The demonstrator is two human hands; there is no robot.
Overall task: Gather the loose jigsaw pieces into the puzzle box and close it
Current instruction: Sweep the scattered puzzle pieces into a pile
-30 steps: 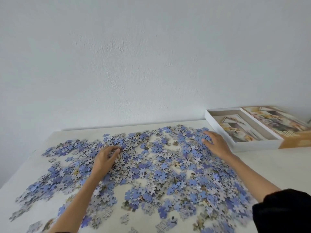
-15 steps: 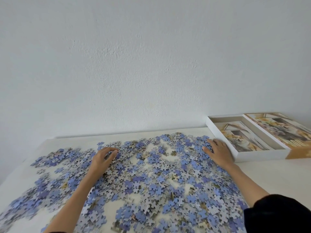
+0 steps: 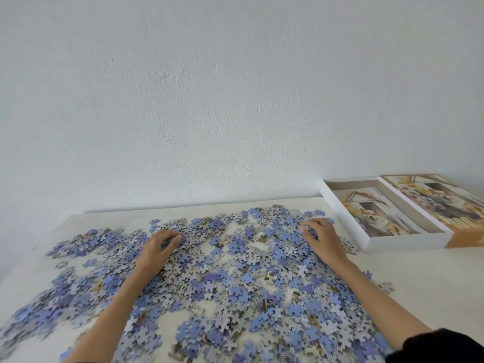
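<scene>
View: head camera
Jigsaw pieces (image 3: 235, 271): loose, mostly blue backs up, spread over the lower left and centre of the frame on the white table (image 3: 424, 281).
Left hand (image 3: 157, 246): centre left, palm down on the pieces, fingers curled narrow over a clump.
Right hand (image 3: 324, 239): centre right, near the box, fingers curled round a clump at the heap's far edge.
Puzzle box (image 3: 406, 243): right edge, open, a printed sheet inside.
Lid (image 3: 445, 205): just beside the box, picture up.
Sleeve (image 3: 440, 347): dark, lower right corner.
</scene>
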